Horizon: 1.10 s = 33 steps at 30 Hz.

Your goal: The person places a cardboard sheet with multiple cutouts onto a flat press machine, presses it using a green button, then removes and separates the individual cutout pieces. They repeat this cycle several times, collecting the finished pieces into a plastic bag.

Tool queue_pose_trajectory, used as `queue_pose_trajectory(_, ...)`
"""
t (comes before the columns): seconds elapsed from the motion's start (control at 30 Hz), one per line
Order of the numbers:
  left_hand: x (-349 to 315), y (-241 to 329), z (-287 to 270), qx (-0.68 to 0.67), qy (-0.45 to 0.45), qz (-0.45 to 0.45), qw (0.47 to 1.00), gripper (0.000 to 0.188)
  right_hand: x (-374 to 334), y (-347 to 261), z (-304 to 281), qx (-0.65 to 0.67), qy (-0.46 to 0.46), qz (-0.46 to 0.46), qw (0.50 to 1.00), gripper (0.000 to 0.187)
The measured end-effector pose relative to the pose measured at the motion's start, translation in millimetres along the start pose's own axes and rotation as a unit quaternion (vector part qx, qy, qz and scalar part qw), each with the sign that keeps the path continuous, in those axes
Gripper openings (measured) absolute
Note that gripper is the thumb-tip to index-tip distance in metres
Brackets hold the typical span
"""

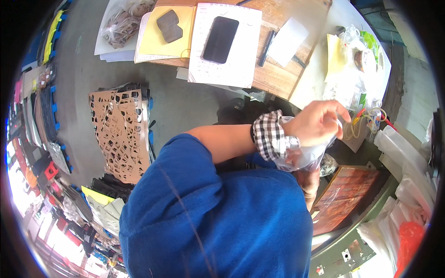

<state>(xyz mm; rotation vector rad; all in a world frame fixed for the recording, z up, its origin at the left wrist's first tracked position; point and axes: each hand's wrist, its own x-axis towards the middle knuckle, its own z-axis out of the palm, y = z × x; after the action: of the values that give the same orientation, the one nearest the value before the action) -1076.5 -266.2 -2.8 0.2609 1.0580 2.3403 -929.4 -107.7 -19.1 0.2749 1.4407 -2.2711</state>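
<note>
My left forearm reaches across to the right, with a black-and-white checked scrunchie (pixel 269 137) round the wrist. The fingers of my left hand (pixel 317 124) are curled closed at the top of a clear plastic bag (pixel 307 157). Lower down, my right hand (pixel 308 184) holds the same bag from beneath, partly hidden by it and by my blue top. Something pale and brownish shows blurred through the plastic; I cannot make out what it is. Just right of the bag sits a crumpled clear plastic wrap (pixel 328 165).
Ahead, a wooden table (pixel 282 88) bears a black phone (pixel 221 40) on white paper (pixel 225 76), a dark cut piece (pixel 169 26) on a yellow folder (pixel 147 44), and pens (pixel 265 48). A perforated brown sheet stack (pixel 121 139) stands left. A reddish-brown board (pixel 345 194) and plastic bags (pixel 394 153) lie right.
</note>
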Motion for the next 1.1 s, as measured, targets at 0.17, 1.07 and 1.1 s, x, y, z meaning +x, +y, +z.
queue_pose_trajectory(0.17, 1.8, 3.4, -31.5, 0.256, -0.043, 0.069, 0.963, 0.037, -5.2, 7.8, 7.5, -0.285, 0.291, 0.068, 0.911, 0.022)
queue_pose_trajectory(1.07, -5.9, -68.0, -26.2, 0.285, 0.002, 0.185, 0.941, 0.026, 5.2, -24.1, 62.2, -0.457, 0.301, -0.218, 0.808, 0.064)
queue_pose_trajectory(1.1, -1.4, -65.9, -28.8, 0.178, 0.000, 0.150, 0.972, 0.029, 5.5, -23.5, 60.6, -0.462, 0.305, -0.216, 0.805, 0.057)
